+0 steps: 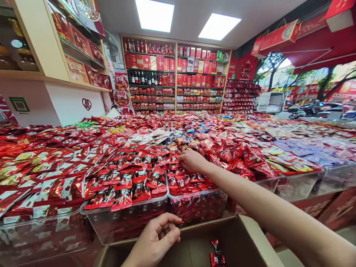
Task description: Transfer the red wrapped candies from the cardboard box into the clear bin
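My right hand reaches out over a clear plastic bin of small red wrapped candies. Its fingers curl down into the pile, so what they grip is hidden. My left hand rests on the near rim of an open cardboard box, fingers curled round the edge. A couple of red wrapped candies lie inside the box.
Several clear bins of red packaged sweets cover a wide display table. Purple packets lie at the right. Shelves of red boxes and bottles line the back wall. The shop opens to a street at the right.
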The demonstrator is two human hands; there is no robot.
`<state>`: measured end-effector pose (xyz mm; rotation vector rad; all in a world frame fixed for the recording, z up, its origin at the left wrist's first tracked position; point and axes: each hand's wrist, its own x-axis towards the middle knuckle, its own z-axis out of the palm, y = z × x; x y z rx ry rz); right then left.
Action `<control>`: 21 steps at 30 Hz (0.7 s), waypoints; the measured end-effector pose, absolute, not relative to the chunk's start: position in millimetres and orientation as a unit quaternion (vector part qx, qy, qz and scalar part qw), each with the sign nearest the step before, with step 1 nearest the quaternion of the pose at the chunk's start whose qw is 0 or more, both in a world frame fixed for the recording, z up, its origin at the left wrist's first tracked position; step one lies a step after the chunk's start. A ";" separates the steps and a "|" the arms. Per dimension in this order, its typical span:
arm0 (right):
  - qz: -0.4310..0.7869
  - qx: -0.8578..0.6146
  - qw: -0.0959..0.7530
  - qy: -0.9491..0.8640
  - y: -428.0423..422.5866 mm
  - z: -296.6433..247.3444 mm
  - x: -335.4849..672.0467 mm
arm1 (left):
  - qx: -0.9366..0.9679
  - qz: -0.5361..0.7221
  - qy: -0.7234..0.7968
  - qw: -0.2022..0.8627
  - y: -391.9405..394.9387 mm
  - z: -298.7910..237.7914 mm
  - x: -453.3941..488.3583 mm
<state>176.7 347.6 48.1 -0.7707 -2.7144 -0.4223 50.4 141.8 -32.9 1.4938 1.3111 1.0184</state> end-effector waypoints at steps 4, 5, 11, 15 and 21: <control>-0.127 -0.253 0.156 -0.946 349.1 44.3 179.7 | 0.601 0.415 0.521 0.442 141.9 -35.3 49.7; -0.123 -0.253 0.163 -0.946 349.8 43.5 179.9 | 0.601 0.416 0.519 0.443 142.0 -35.6 49.4; -0.098 -0.269 0.237 -0.928 339.6 59.8 183.6 | 0.593 0.431 0.510 0.450 143.0 -36.1 49.3; 0.003 -0.224 0.306 -0.925 279.6 80.7 202.3 | 0.585 0.432 0.516 0.453 142.7 -34.9 50.7; 0.149 0.018 -0.009 -0.989 180.7 -14.0 230.0 | 0.600 0.412 0.534 0.430 140.0 -29.8 52.2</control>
